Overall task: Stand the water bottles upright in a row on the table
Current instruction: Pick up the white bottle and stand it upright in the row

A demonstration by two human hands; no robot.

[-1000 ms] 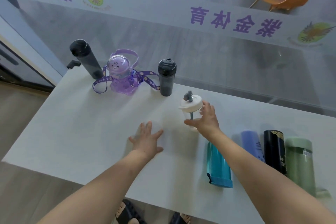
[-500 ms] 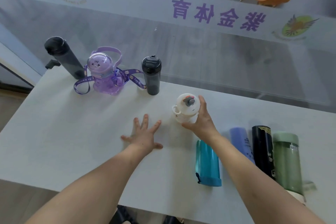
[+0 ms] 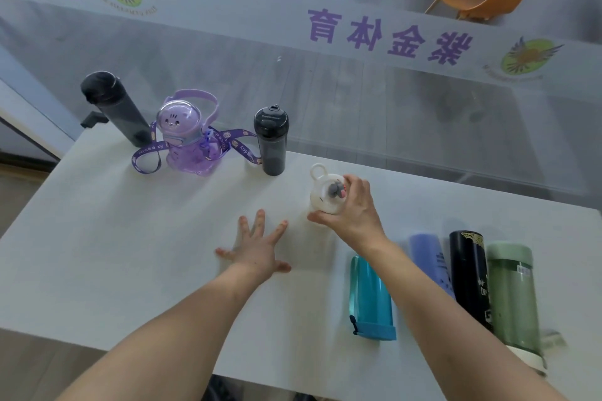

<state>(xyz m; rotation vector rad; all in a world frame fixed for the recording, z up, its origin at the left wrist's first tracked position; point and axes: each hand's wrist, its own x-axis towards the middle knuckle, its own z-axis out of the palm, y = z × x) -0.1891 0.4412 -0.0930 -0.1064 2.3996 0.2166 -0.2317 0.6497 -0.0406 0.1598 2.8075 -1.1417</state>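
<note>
Since a moment ago the right hand has carried the white bottle farther from the person, toward the standing row, still wrapped around it. Nearest, four bottles lie on the white table: teal bottle, lilac bottle, black flask, green bottle. Beyond them, the left hand rests flat, fingers spread wide. Farthest, a short dark bottle, purple bottle and tall dark bottle stand upright.
</note>
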